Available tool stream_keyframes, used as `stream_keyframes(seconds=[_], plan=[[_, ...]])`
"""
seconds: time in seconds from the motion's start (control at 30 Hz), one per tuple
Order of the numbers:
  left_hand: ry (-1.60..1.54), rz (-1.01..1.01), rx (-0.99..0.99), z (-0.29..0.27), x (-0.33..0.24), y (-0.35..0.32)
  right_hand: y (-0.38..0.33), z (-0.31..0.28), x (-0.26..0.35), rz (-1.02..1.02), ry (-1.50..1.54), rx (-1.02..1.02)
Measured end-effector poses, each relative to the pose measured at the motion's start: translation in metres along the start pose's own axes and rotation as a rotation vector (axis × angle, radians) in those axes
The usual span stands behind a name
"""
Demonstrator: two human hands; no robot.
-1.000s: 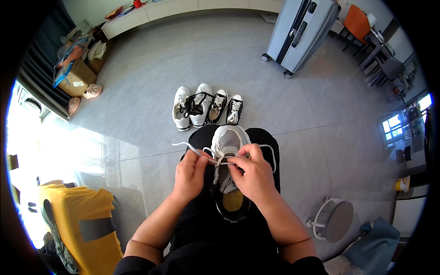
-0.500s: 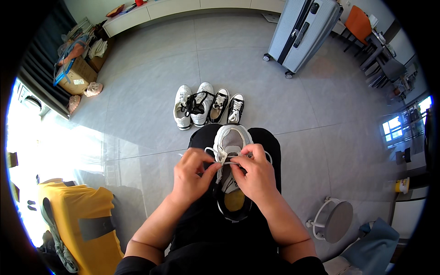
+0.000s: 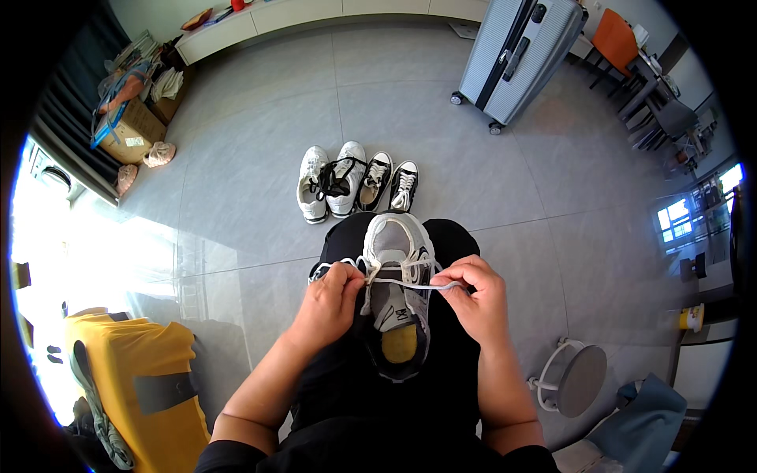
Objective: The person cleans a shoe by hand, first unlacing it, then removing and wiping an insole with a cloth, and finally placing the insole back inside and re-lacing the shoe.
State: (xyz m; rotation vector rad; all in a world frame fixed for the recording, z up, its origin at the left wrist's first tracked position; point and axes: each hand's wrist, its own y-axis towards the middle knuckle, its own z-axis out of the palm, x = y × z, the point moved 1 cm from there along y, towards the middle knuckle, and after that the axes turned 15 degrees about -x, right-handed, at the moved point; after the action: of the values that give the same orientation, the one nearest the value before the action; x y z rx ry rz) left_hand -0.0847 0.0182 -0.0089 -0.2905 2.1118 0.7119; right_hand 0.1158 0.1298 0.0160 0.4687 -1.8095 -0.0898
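A white and grey sneaker [image 3: 392,236] lies on my black-clad lap, toe pointing away and its yellowish insole showing at the near end. A pale shoelace [image 3: 418,285] runs across its tongue. My right hand [image 3: 476,298] is closed, pinching this lace to the right of the shoe and drawing it out sideways. At the shoe's left edge, my left hand [image 3: 331,303] is closed with thumb and fingers pinched on lace. Part of another shoe with laces shows behind the left hand, mostly hidden.
White sneakers [image 3: 312,185] and small black-and-white canvas shoes [image 3: 374,181] stand in a row on the floor ahead. A silver suitcase [image 3: 505,71] is far right, a round stool [image 3: 582,380] near right. Yellow cloth [image 3: 130,355] lies at left.
My hands have moved apart from over the shoe's tongue. The right hand has gone right, pulling the lace into a straight line; the left has shifted slightly left.
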Motion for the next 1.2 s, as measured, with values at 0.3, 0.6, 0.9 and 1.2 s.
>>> stream_keyframes(seconds=[0.3,0.6,0.9,1.2], plan=[[-0.574,-0.909,-0.031,0.003,0.027,-0.01,-0.006,0.008,0.004,0.07,0.014,0.218],[-0.171,-0.195,-0.075,0.006,-0.003,0.0,-0.005,0.006,0.006,0.073,0.083,0.311],[0.129,0.037,-0.12,0.006,-0.005,-0.003,-0.004,0.01,0.013,0.068,0.003,0.355],[0.315,0.023,-0.048,0.002,-0.001,-0.006,-0.005,0.015,0.011,0.016,-0.004,0.273]])
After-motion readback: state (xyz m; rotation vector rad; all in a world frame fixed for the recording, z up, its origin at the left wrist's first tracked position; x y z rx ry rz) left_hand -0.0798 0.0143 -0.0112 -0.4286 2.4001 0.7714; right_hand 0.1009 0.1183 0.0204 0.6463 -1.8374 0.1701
